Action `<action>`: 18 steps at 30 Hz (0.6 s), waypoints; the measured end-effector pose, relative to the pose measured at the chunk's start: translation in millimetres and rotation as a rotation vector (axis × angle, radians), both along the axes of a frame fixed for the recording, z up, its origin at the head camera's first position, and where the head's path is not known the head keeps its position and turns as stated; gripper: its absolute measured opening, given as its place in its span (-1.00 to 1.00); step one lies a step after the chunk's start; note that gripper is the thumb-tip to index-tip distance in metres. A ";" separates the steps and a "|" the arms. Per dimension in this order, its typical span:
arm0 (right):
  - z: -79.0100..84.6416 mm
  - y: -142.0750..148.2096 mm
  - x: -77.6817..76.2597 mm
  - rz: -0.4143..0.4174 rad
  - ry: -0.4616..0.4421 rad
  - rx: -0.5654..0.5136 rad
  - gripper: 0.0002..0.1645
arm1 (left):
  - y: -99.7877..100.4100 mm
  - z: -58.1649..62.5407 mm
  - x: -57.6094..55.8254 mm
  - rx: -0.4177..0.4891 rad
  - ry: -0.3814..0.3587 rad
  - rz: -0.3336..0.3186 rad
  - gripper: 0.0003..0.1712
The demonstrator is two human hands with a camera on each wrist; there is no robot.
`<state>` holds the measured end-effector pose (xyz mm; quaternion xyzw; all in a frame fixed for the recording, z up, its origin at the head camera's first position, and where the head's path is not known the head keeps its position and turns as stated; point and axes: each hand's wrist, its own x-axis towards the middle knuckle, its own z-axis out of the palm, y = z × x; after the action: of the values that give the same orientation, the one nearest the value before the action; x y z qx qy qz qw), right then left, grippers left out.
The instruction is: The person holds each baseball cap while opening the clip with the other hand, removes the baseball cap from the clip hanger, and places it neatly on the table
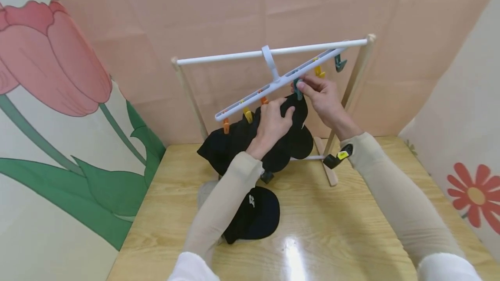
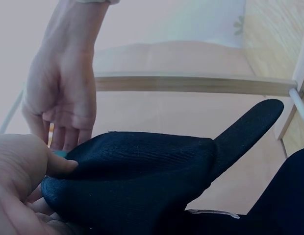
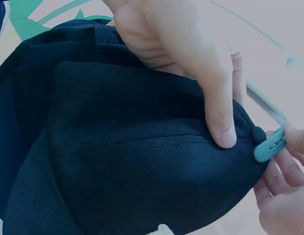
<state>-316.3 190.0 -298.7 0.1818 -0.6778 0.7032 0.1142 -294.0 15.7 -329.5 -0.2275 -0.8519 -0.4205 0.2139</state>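
Observation:
A white clip hanger [image 1: 250,104] hangs tilted by its hook from a white rail. My left hand [image 1: 272,121] holds a black cap [image 3: 137,161] under the hanger, thumb on one face and fingers behind it. With thumb and fingers my right hand [image 1: 323,99] pinches a teal clip [image 3: 270,145], which sits at the cap's edge. To the left, more black cap fabric [image 1: 222,146] hangs below an orange clip [image 1: 226,125] and a yellow clip [image 1: 248,115]. Another orange clip [image 1: 263,97] is partly hidden by my left hand.
The white rail [image 1: 226,58] spans a wooden stand [image 1: 353,77]. On the wooden table [image 1: 312,229] lies a black cap [image 1: 259,214], overlapping something grey under my left sleeve. A yellow clip [image 1: 319,69] and a dark teal clip [image 1: 340,63] hang at the hanger's right end.

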 end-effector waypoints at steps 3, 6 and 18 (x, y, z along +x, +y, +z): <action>-0.2 -2.7 0.9 -0.031 -0.005 -0.016 -0.62 | -0.1 1.2 0.8 0.002 0.002 -0.003 -0.75; -1.0 -4.0 -0.3 -0.047 -0.003 -0.051 -0.67 | 0.9 1.5 -0.1 0.005 0.006 -0.011 -0.74; -1.4 -8.4 -3.1 -0.096 -0.026 -0.057 -0.64 | -0.4 3.2 0.7 0.027 -0.005 -0.017 -0.73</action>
<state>-319.5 181.6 -300.0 0.1367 -0.6670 0.7182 0.1438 -293.3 15.3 -326.3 -0.2310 -0.8447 -0.4341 0.2113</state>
